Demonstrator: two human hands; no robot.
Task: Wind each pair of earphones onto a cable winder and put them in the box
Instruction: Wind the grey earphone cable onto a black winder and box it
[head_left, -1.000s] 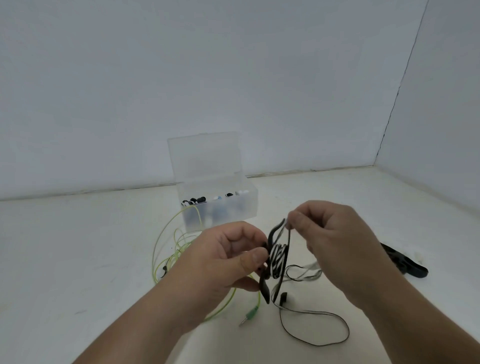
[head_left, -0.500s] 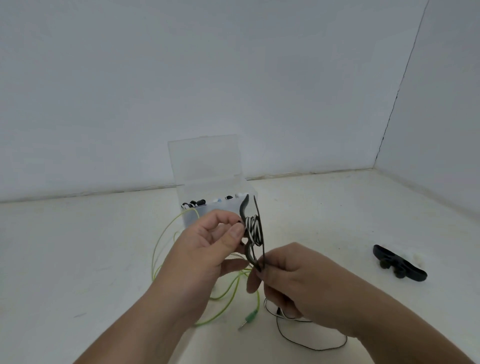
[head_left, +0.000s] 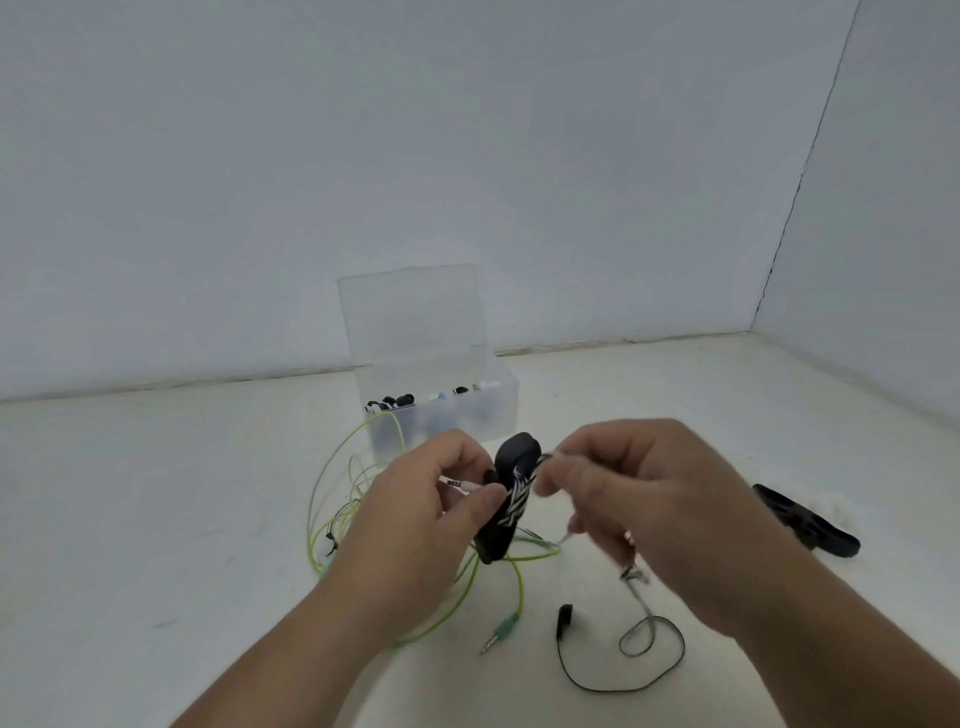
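Observation:
My left hand (head_left: 421, 525) grips a black cable winder (head_left: 511, 499) with black-and-white earphone cable wrapped round its middle. The cable's plug sticks out by my left thumb. My right hand (head_left: 649, 514) pinches the same cable just right of the winder's top. The loose end of the black earphones (head_left: 623, 654) trails down to the floor with one earbud lying there. A green pair of earphones (head_left: 337, 499) lies loose under my hands. Behind them the clear box (head_left: 498, 415) stands open with several wound earphones inside.
A spare black cable winder (head_left: 805, 525) lies on the floor at the right, with a small white object beside it. The green cable's plug (head_left: 498, 636) lies near the middle front. White walls meet in a corner at the back right.
My right hand has come up from below the winder to its upper right, bringing the cable round. The winder has dropped lower and tilted in my left hand.

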